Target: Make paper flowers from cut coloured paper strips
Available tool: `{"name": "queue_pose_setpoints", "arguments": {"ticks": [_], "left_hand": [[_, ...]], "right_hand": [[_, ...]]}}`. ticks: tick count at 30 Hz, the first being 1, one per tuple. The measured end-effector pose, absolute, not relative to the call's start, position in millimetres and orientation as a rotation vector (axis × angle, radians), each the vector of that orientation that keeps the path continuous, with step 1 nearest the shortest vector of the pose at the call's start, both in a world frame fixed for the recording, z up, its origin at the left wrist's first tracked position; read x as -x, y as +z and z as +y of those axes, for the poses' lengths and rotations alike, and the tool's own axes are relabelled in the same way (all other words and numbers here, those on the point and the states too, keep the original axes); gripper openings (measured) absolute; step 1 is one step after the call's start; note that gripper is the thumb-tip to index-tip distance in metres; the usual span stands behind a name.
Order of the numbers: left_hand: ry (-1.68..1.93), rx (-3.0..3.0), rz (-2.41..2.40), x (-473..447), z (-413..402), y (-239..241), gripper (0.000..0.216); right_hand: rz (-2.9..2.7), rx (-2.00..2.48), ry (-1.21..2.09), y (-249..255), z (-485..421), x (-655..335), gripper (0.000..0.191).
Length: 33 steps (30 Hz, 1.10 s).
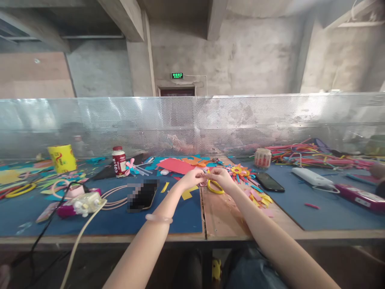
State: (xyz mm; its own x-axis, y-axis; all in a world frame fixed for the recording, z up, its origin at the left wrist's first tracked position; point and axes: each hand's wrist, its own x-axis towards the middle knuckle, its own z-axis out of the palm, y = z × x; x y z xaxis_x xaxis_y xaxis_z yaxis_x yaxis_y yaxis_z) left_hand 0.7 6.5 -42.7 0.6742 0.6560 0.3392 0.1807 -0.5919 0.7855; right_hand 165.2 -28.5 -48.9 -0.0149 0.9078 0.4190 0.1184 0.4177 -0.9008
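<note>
My left hand (pixel 195 178) and my right hand (pixel 221 178) meet above the middle of the table. The fingers of both are pinched together, around something too small to make out. A yellow loop (pixel 215 190) shows just below my right hand; I cannot tell whether it is held or lies on the table. Beyond my left hand lies a red sheet (pixel 175 165). Yellow paper pieces (pixel 189 193) are close to my left wrist. An orange and yellow paper flower (pixel 239 170) lies right of my right hand, with loose petal-shaped pieces (pixel 261 198) nearer me.
On the left are a dark phone (pixel 143 195), a power strip (pixel 81 204) with cables, a red and white bottle (pixel 119 161) and a yellow container (pixel 62 159). To the right lie another phone (pixel 270 182), a can (pixel 262 158), a white power bank (pixel 314 179) and colourful strips (pixel 300 154). A perforated metal screen (pixel 192 124) stands behind.
</note>
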Motion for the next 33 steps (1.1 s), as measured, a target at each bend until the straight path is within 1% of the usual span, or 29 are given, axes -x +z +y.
{"name": "queue_pose_setpoints", "arguments": {"ticks": [6, 10, 14, 17, 19, 25, 30, 33], "left_hand": [[0.778, -2.101, 0.642, -1.9, 2.3, -37.7, 0.016], [0.803, -2.082, 0.626, -2.4, 1.7, -36.9, 0.016], [0.784, -2.117, 0.666, -2.8, 3.8, -40.5, 0.012], [0.790, -2.137, 0.703, -3.4, 4.2, -42.2, 0.016], [0.830, -2.127, 0.701, -3.7, 3.0, -40.9, 0.019], [0.936, -2.051, 0.729, -2.9, -6.8, -29.1, 0.019], [0.941, -2.018, 0.798, -4.0, -12.0, -25.7, 0.018], [0.967, -1.939, 0.826, -5.0, -12.2, -25.7, 0.014]], "right_hand": [[-1.414, 0.832, 0.902, -51.0, -28.6, -160.8, 0.030], [-1.385, 0.840, 0.925, -55.5, -24.3, -158.8, 0.028], [-1.413, 0.918, 0.779, -58.1, -21.1, -160.7, 0.031], [-1.440, 0.955, 0.716, -59.8, -20.2, -161.4, 0.032], [-1.436, 0.948, 0.719, -61.2, -19.6, -160.5, 0.033], [-1.270, 0.883, 0.814, -64.5, -18.7, -156.9, 0.041], [-1.259, 0.886, 0.771, -64.7, -19.7, -156.9, 0.034], [-1.283, 0.887, 0.765, -65.9, -19.2, -156.2, 0.032]]}}
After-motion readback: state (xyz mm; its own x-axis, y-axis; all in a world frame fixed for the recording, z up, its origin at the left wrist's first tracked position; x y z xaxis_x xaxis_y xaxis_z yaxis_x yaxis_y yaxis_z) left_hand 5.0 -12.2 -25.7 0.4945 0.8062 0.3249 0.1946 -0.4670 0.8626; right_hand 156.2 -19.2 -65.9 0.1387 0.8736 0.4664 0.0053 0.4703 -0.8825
